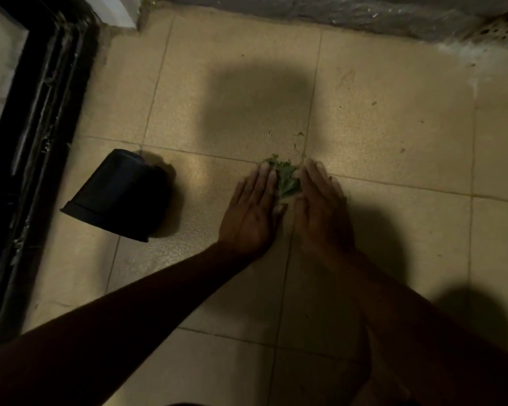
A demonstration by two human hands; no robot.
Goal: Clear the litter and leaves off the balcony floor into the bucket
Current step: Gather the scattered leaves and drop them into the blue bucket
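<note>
A small heap of green leaves (285, 177) lies on the beige tiled floor between my two hands. My left hand (254, 209) presses flat against the heap's left side, fingers straight. On the heap's right side, my right hand (323, 206) does the same, fingers straight and together. A few tiny leaf scraps (299, 133) sit just beyond the heap. The black bucket (118, 194) lies on its side to the left of my hands, its rim toward the near left.
A black door frame (38, 136) runs along the left edge. A rough grey wall base (320, 10) closes the far side, with a perforated panel (502, 27) at the far right. Beige floor tiles (393, 112) stretch around my hands.
</note>
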